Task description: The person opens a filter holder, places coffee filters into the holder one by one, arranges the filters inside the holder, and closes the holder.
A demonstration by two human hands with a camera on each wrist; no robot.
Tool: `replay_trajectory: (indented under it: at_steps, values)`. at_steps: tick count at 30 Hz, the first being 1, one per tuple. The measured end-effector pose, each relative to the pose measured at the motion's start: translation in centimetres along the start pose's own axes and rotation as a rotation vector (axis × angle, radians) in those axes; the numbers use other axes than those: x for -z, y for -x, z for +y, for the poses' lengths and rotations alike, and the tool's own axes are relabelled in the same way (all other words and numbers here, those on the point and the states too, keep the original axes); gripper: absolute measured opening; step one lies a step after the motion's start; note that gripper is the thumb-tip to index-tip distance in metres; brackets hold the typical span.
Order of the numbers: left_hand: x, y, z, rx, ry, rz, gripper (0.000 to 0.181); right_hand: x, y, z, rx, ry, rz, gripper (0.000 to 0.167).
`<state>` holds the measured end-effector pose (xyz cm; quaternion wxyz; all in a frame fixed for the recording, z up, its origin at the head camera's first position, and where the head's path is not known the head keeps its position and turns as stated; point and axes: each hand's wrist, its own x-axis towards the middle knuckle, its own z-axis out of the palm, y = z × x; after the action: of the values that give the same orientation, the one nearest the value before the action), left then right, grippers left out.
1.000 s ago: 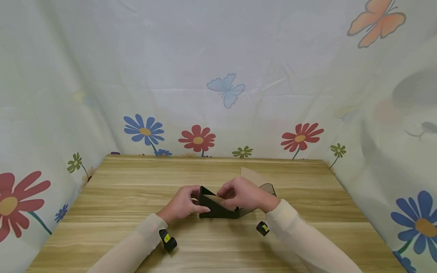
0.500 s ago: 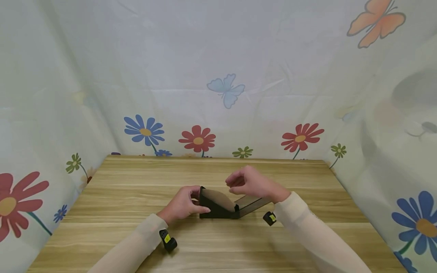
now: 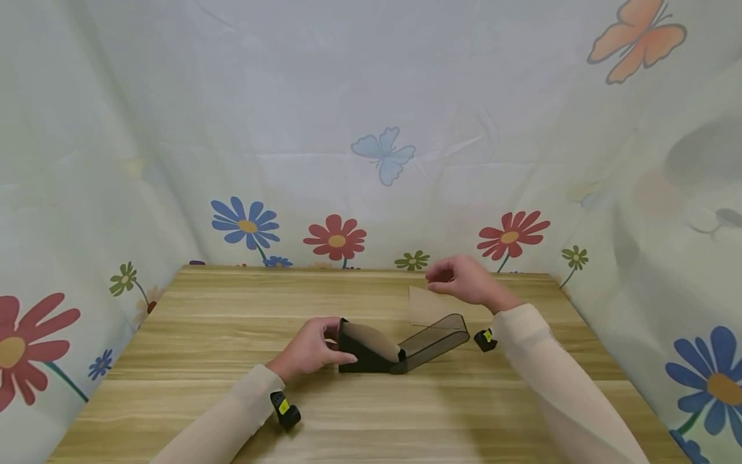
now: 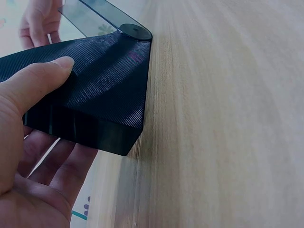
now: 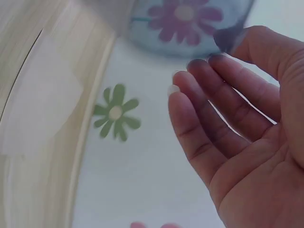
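My left hand (image 3: 307, 348) grips a black box (image 3: 365, 362) with a sloping top, thumb on the near side, fingers behind. The left wrist view shows that thumb on the box's ribbed face (image 4: 104, 80). A brown paper sheet with a curved edge (image 3: 371, 338), like a coffee filter, lies inside the box. The smoky see-through lid (image 3: 431, 345) is hinged at the right end and swung out to the right. My right hand (image 3: 464, 279) is above the table behind the lid, fingers loosely bent and nothing in them, as the right wrist view (image 5: 242, 118) confirms.
Another fan-shaped brown paper (image 3: 424, 306) lies on the wooden table (image 3: 249, 296), behind the lid and below my right hand. A flower-printed cloth (image 3: 440, 193) rises along the table's back and sides. Each wrist wears a small black device (image 3: 286, 411).
My right hand has left the paper in the box and moved up, back and to the right. The lid and the loose paper show more fully. My left hand and the box stay put.
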<state>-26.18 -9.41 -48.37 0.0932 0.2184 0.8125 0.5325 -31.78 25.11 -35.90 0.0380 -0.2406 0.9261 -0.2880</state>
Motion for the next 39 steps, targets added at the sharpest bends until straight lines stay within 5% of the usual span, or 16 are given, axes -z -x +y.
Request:
replay_trajectory:
  at_steps: [14,24,39]
  values:
    - [0.1,-0.2,-0.9,-0.011,-0.018,-0.018,0.035,-4.6,-2.2,7.7,-0.110,-0.014,0.029,0.023]
    - [0.1,-0.3,-0.9,-0.020,-0.018,-0.019,0.035,-7.0,-3.5,9.6,-0.216,0.095,0.050,0.061]
    - [0.2,-0.4,-1.2,-0.011,-0.019,-0.021,0.035,-8.8,-4.4,10.8,-0.298,0.154,0.069,0.077]
